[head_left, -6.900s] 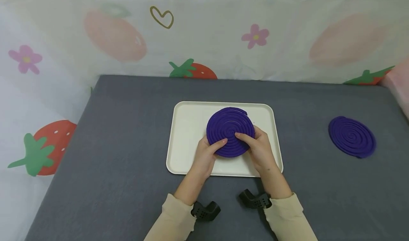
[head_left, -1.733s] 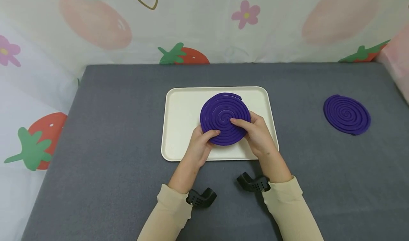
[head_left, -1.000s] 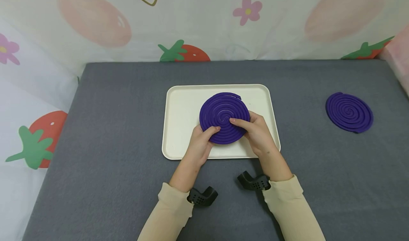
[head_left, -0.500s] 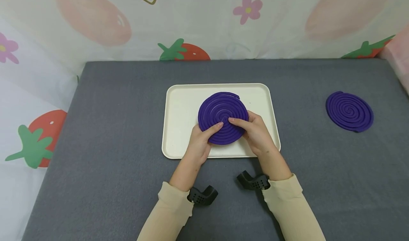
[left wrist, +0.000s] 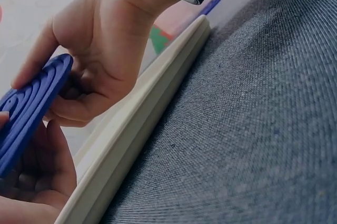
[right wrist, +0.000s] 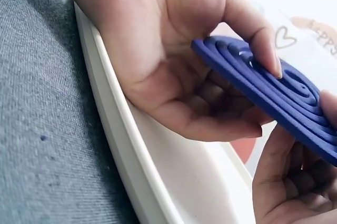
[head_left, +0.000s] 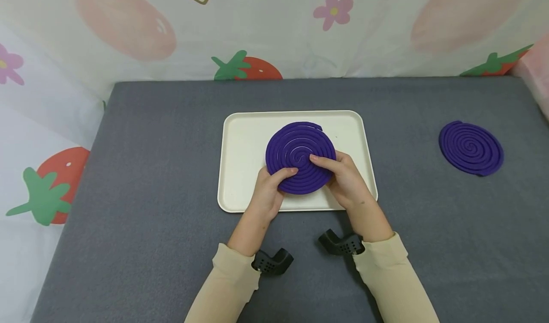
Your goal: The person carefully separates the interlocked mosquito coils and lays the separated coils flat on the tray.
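A purple spiral disc point(head_left: 300, 144), coiled from a soft clay-like rope, is held up over a cream tray point(head_left: 242, 170). My left hand point(head_left: 267, 189) pinches its lower left edge, thumb on top and fingers underneath. On the right side, my right hand point(head_left: 348, 180) grips it the same way, its thumb tip close to the spiral's centre. In the right wrist view the disc point(right wrist: 258, 84) is tilted and clear of the tray, the curled fingers of both hands beneath it. The rope's loose outer end shows at the disc's upper right.
Another purple spiral disc point(head_left: 471, 149) lies flat on the grey cloth point(head_left: 150, 180) at the right. A printed fabric backdrop point(head_left: 274, 23) stands behind the table, and something pink point(head_left: 536, 70) sits at the far right edge. Black devices are worn on both wrists.
Both hands keep their grip on the disc over the tray. The thumbs shift slightly on its face, the left one inward and then back out. The head view has tilted a little downward.
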`<state>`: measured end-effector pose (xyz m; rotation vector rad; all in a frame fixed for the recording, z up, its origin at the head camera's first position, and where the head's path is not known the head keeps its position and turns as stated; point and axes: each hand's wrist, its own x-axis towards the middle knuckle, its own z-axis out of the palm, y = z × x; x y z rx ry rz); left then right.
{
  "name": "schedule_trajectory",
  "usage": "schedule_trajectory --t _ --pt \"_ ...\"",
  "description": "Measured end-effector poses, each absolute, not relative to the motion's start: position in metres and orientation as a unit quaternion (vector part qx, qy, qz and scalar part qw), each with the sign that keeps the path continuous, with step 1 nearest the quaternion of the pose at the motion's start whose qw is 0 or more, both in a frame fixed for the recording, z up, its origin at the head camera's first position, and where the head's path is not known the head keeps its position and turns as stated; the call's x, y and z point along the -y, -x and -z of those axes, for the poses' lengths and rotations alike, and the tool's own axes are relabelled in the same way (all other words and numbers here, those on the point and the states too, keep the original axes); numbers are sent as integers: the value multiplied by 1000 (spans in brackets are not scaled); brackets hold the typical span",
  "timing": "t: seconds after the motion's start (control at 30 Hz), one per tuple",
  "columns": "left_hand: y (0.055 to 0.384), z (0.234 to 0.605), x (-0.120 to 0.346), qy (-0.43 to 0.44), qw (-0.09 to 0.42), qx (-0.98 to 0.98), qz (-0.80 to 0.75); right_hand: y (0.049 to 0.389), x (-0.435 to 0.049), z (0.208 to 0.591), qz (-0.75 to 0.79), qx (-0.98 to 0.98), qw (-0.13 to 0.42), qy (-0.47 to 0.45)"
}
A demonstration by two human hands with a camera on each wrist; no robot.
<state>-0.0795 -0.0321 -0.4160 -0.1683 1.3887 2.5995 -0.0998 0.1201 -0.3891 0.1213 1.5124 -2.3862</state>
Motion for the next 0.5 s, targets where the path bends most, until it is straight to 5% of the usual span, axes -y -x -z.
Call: schedule_trajectory --t 0.5 --pt "80 417 35 -1 147 -466 -873 103 -126 391 856 -492 144 -74"
